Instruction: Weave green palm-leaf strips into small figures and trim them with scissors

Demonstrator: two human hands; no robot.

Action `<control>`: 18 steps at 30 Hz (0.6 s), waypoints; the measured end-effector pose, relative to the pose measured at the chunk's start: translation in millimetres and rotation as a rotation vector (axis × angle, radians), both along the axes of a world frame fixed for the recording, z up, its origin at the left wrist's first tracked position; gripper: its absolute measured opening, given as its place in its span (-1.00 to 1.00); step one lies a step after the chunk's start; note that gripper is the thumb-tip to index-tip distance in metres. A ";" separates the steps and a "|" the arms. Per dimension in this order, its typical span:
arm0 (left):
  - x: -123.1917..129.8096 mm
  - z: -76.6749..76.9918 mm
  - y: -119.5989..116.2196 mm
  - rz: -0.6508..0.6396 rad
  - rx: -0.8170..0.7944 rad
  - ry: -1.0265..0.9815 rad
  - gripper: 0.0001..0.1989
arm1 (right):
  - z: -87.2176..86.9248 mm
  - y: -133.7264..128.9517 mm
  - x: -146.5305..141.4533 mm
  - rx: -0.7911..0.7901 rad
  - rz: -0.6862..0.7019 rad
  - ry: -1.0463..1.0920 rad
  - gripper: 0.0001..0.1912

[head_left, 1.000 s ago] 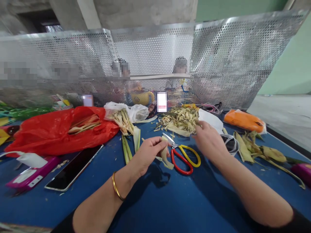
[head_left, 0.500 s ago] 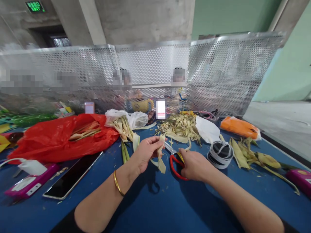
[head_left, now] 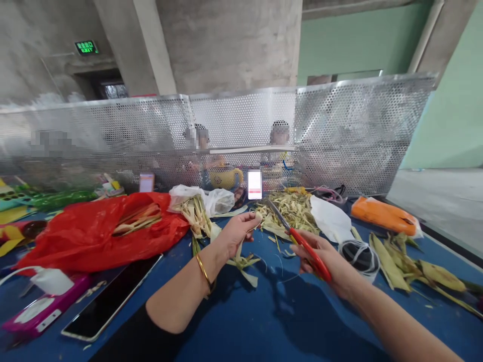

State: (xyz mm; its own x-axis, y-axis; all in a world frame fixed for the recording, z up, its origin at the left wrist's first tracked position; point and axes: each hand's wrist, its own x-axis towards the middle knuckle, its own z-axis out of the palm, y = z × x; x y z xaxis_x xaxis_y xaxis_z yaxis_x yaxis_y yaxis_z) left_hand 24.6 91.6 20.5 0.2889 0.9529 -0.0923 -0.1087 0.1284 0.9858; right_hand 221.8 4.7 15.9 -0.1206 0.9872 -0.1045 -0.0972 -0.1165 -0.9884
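Scissors [head_left: 302,245] gripped by right hand [head_left: 324,256] fingers; left hand [head_left: 237,232] fingers pinch leaf strip [head_left: 241,259]; green EXIT sign [head_left: 86,47] readable.

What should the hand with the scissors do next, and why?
Probably bring the scissors a little left to the pale leaf strip. The right hand holds them lifted off the blue table, blades pointing up and away, apart from the strip. The left hand pinches the strip's top, so it hangs free, ready for a snip.

Right hand [head_left: 320,251] grips scissors [head_left: 302,241]; left hand [head_left: 237,231] pinches leaf strip [head_left: 241,259].
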 end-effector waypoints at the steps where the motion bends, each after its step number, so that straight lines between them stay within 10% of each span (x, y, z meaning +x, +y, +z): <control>1: -1.4 -3.3 2.2 -0.013 -0.003 -0.008 -0.71 | -0.2 -0.6 0.6 -0.010 0.005 0.002 -0.46; 18: -7.3 -8.8 4.3 -0.109 0.049 -0.043 -0.62 | 8.6 -5.1 6.4 0.081 0.168 -0.356 -0.41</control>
